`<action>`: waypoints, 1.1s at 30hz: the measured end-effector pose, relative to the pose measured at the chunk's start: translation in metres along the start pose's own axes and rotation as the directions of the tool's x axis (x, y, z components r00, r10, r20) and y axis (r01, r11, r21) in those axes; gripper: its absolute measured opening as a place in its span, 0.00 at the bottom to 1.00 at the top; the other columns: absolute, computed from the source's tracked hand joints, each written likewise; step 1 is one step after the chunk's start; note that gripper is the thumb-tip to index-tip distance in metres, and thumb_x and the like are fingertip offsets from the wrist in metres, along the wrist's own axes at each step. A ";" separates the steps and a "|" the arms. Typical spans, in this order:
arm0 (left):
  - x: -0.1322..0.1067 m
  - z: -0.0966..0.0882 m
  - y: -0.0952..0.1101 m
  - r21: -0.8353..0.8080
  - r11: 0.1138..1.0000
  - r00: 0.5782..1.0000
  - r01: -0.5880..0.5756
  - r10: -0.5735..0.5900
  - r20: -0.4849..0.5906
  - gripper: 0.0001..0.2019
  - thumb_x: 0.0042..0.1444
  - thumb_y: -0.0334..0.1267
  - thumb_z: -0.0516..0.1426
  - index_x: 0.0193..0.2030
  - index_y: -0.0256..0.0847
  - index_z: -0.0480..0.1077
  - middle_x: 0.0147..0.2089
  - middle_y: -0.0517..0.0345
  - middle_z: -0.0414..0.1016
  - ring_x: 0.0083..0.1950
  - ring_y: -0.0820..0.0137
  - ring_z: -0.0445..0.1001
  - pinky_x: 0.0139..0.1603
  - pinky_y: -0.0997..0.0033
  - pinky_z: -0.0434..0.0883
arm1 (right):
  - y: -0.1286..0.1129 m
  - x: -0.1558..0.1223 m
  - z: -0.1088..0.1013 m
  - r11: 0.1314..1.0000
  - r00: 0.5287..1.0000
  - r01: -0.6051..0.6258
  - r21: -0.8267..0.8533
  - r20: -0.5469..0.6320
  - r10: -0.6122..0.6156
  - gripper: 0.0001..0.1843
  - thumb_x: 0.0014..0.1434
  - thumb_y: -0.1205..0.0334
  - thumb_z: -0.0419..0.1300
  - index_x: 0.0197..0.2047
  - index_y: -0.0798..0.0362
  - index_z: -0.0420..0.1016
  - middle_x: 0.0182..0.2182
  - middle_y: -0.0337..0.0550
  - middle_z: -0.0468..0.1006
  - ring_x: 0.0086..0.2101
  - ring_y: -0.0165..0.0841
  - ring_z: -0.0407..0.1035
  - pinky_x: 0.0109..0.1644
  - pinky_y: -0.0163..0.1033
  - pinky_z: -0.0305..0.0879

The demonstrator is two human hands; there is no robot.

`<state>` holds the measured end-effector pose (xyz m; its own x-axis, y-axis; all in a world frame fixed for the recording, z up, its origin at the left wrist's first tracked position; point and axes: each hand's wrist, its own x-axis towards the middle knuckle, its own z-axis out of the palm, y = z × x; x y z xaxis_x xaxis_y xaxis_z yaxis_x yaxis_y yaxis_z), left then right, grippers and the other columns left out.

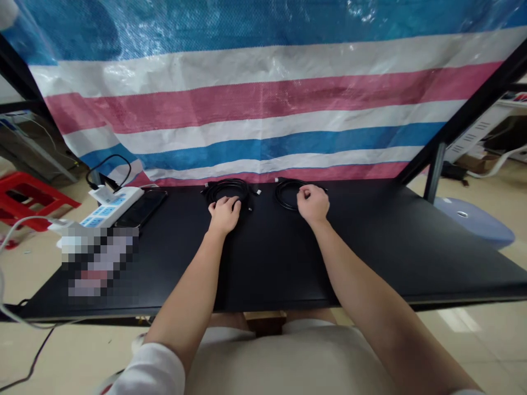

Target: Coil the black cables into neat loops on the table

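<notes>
A thick bundle of coiled black cables [228, 184] lies on the black table [263, 263], with small light-coloured connectors at its edges. At its near side rests my left hand [225, 213], palm down, the fingers apart over the coils. A smaller black cable coil [284, 198] sits to the right, with a plug at its upper left. Around that coil's right side my right hand [313, 204] is closed, thumb and fingers curled together. The fingers cover the part of the cable they grip.
On the left are a white power strip [119, 203] with plugs, a dark phone [142, 208] and a pixelated item [102, 263]. A striped tarp [263, 104] hangs behind the table. A red stool [33, 197] and a bluish lid [473, 219] flank the table.
</notes>
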<state>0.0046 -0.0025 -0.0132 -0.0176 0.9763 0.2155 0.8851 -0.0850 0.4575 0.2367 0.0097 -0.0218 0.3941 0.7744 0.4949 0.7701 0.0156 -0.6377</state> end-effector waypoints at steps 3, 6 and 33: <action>0.001 -0.004 -0.002 0.030 0.999 0.999 0.039 -0.038 -0.021 0.15 0.59 0.37 0.51 0.45 0.49 0.77 0.55 0.52 0.75 0.62 0.59 0.66 0.62 0.50 0.56 | 0.017 0.010 -0.008 0.985 0.988 -0.151 -0.087 -0.054 0.146 0.10 0.50 0.65 0.52 0.33 0.51 0.72 0.32 0.47 0.73 0.40 0.41 0.64 0.44 0.45 0.62; 0.003 -0.006 -0.004 0.063 0.997 0.999 0.044 -0.044 -0.002 0.13 0.56 0.36 0.55 0.44 0.50 0.78 0.52 0.52 0.77 0.58 0.58 0.69 0.61 0.50 0.57 | 0.029 0.016 -0.010 0.955 0.970 -0.243 -0.173 -0.037 0.240 0.13 0.48 0.65 0.54 0.38 0.56 0.73 0.37 0.51 0.73 0.43 0.42 0.62 0.48 0.48 0.60; -0.004 0.008 0.003 -0.091 0.996 0.942 -0.024 -0.008 -0.336 0.23 0.56 0.44 0.53 0.58 0.40 0.68 0.59 0.41 0.66 0.63 0.53 0.60 0.60 0.48 0.56 | 0.031 0.020 -0.005 0.993 0.918 -0.027 0.112 -0.390 0.069 0.17 0.60 0.64 0.42 0.44 0.55 0.69 0.37 0.50 0.68 0.43 0.39 0.66 0.53 0.49 0.62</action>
<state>0.0111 -0.0047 -0.0191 -0.1797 0.8534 0.4892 0.8391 -0.1266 0.5291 0.2707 0.0221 -0.0284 0.6105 0.4656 0.6407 0.6981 0.0657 -0.7129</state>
